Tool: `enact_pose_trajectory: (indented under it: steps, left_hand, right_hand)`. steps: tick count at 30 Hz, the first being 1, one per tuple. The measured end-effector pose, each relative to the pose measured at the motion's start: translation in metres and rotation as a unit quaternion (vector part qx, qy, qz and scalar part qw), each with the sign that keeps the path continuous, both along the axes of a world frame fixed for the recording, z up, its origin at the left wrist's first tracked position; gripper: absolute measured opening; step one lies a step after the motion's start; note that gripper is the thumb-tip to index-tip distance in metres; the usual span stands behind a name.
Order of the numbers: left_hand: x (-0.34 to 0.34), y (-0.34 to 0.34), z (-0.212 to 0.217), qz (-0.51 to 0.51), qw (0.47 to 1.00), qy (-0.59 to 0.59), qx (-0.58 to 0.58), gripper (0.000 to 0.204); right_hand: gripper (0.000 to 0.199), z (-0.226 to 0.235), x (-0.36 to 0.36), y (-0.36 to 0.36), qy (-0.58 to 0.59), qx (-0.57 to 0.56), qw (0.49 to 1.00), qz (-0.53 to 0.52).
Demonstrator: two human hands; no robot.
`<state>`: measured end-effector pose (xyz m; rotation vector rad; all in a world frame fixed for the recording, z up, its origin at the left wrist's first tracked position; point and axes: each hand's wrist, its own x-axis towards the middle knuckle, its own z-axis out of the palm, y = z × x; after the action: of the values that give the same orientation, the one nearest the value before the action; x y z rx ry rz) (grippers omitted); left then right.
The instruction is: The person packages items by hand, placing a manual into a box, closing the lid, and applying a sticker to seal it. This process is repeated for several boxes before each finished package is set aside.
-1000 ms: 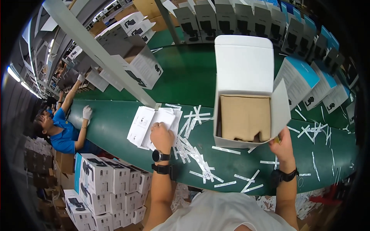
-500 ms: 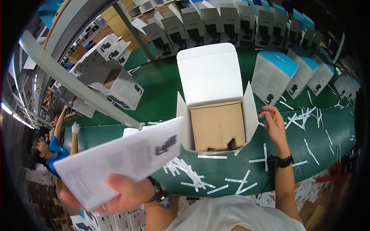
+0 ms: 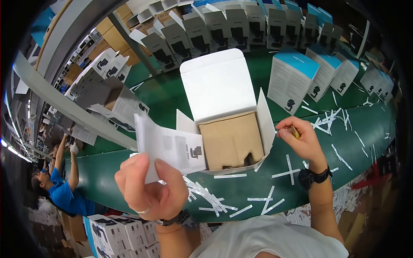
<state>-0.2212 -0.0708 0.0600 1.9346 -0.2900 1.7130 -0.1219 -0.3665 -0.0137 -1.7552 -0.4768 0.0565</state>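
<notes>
We are pinching a folded leaflet [image 3: 170, 148] in our left hand [image 3: 148, 189]; our right hand [image 3: 301, 139], at the open carton's [image 3: 228, 124] three o'clock, is pinching something small, mostly hidden.

A green conveyor belt [image 3: 365, 129] carries an open white carton [image 3: 223, 116], upright printed boxes [image 3: 290, 79] and scattered white paper strips [image 3: 340, 120].

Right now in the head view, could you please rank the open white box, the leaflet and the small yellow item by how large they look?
1. Open white box.
2. Leaflet in the left hand, though nearness to the camera enlarges it.
3. Small yellow item in the right hand, mostly hidden.
</notes>
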Motion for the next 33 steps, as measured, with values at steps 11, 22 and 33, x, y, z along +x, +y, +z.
enact_pose_trajectory:
  steps: [11,22,33]
  left_hand:
    - [0.006,0.003,0.036,-0.028,0.964,0.1,0.245,0.04]
    - [-0.011,-0.002,0.036,0.028,0.97,0.086,0.225,0.036]
    - [-0.024,-0.015,0.052,0.087,0.948,0.203,0.229,0.035]
  right_hand:
    - [0.008,0.029,-0.022,0.008,-0.133,-0.051,0.988,0.056]
    - [0.006,0.04,-0.027,0.009,-0.158,-0.072,0.983,0.052]
    - [0.019,0.067,-0.058,0.022,-0.139,-0.014,0.972,0.19]
